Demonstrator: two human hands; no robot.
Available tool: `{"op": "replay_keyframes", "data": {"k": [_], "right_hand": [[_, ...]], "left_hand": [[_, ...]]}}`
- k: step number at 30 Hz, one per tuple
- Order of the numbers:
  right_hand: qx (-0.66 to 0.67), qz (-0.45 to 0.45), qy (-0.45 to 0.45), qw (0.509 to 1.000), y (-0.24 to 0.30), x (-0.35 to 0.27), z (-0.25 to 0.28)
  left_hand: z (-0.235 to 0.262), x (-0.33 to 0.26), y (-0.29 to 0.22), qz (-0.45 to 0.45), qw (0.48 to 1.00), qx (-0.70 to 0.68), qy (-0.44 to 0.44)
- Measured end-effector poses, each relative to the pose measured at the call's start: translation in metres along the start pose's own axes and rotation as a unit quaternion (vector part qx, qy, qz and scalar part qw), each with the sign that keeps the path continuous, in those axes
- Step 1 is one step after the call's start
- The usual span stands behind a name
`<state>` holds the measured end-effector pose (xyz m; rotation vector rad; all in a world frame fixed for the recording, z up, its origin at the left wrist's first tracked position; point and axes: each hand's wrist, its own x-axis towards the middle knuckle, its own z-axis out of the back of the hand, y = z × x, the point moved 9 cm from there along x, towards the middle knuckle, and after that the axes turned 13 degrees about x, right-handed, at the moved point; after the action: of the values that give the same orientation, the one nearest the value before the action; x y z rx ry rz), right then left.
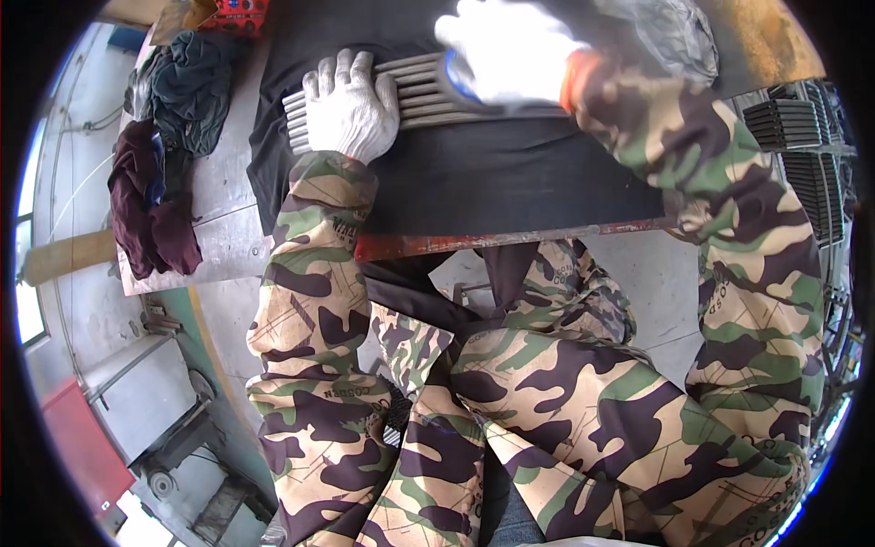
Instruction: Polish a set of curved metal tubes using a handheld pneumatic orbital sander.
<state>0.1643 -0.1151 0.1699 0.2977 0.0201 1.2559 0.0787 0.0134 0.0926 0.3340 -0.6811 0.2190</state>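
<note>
Likely rubbing — your left hand [351,111], fingers slightly spread, lies flat on grey rods [417,91]; right hand [512,56] blurred, grip unclear — next stroke needs rods steady.

Bright light with a blurry, overexposed right hand [510,56] and strong fisheye curvature toward dark edges

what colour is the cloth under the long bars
Black; the cloth shows best in the head view.

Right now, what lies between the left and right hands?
In the head view: parallel grey bars on black cloth, with a blurred blue thing at the right hand.
</note>
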Motion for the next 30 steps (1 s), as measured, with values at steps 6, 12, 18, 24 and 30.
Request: {"op": "replay_keyframes", "data": {"k": [6,12,18,24,30], "right_hand": [[0.007,-0.019,-0.021,1.0,-0.018,0.013,-0.004],[-0.018,0.025,-0.025,0.999,0.008,-0.006,-0.02],[-0.032,-0.007,-0.014,0.999,-0.011,0.018,-0.023],[0.002,-0.025,-0.029,0.999,-0.021,0.01,-0.009],[-0.021,0.014,-0.024,0.999,-0.021,-0.035,0.0]], "left_hand": [[-0.021,0.009,-0.01,0.009,1.0,-0.019,0.009],[-0.024,0.01,-0.01,0.031,0.998,-0.011,0.062],[-0.028,0.009,-0.007,0.032,0.998,-0.013,0.055],[-0.022,0.007,-0.01,0.019,0.999,0.008,-0.027],[-0.018,0.014,-0.016,0.011,1.0,-0.003,-0.027]]}}
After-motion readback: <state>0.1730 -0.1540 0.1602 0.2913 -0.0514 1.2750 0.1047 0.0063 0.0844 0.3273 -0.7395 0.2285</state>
